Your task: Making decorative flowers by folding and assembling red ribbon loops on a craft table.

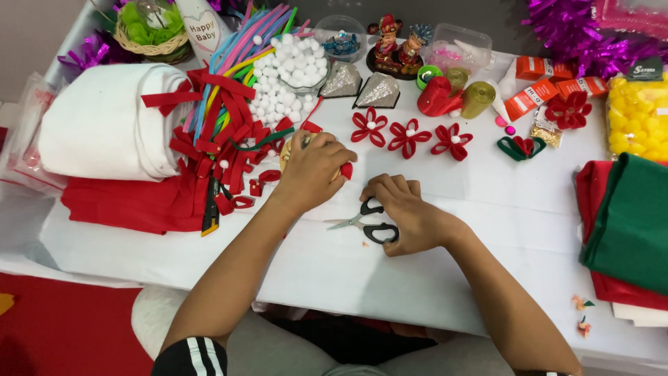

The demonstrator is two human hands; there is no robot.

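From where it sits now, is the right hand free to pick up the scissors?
Probably yes. The right hand already rests on the black-handled scissors, its fingers at the loops. The white table around them is bare, and the left hand is busy farther up on a red felt piece.

Far right on the table lie three orange-and-white boxes (pixel 557 80), a clear bag of yellow balls with a dark label (pixel 638 115) beside them.
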